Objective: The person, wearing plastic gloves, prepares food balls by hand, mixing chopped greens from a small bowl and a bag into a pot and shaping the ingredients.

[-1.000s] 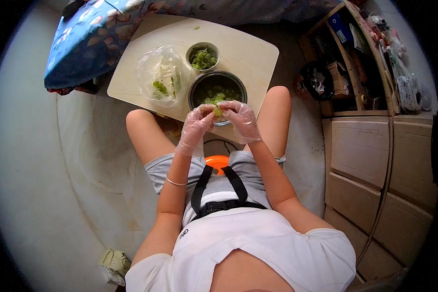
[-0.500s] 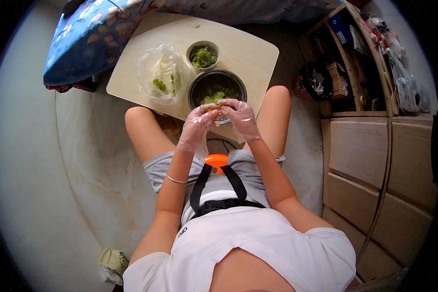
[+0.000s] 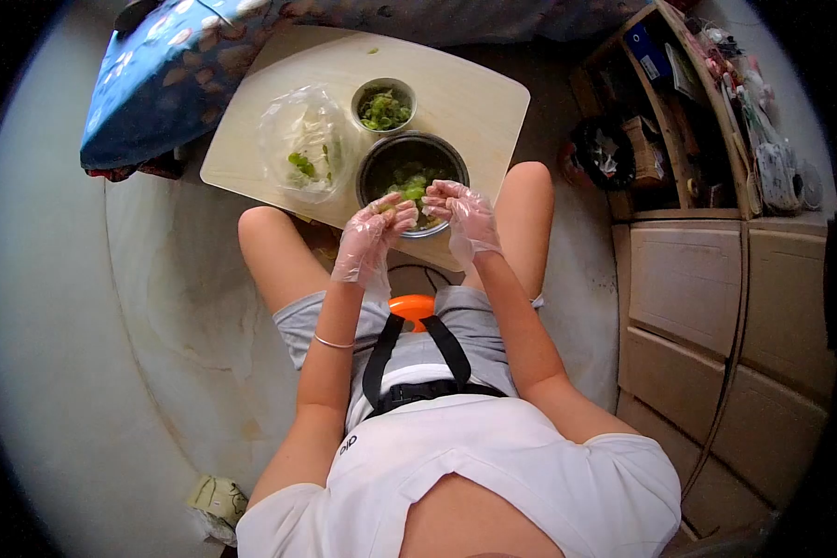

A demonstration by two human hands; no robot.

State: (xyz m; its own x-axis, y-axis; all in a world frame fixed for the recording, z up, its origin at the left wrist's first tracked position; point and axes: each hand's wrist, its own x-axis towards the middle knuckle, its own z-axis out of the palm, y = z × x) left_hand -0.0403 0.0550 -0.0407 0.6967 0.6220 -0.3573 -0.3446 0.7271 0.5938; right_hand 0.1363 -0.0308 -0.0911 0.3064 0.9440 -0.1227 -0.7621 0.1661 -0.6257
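Both my hands wear clear plastic gloves and are held over the near edge of a dark, wide bowl (image 3: pixel 366 177). My left hand (image 3: pixel 369 237) is closed on a pale green piece of leafy vegetable (image 3: pixel 402 193), at the bowl's near left. My right hand (image 3: pixel 471 220) is a little apart from it, with fingers pinched over the bowl's right side; what they hold, if anything, is too small to make out. Light green vegetable pieces (image 3: pixel 413 179) lie in the dark bowl. Behind it stands a smaller bowl (image 3: pixel 410 94) filled with greens (image 3: pixel 382 112).
A clear plastic bag (image 3: pixel 284 126) with pale and green vegetable sits left of the bowls on a cream table (image 3: pixel 484 102). Blue patterned cloth (image 3: pixel 153 84) hangs at the back left. To the right are wooden shelves (image 3: pixel 670 112) and a black-lined bin (image 3: pixel 604 153).
My hands were together at the bowl's near edge and have moved apart, the left one leftward and the right one slightly to the right. The camera view has shifted slightly.
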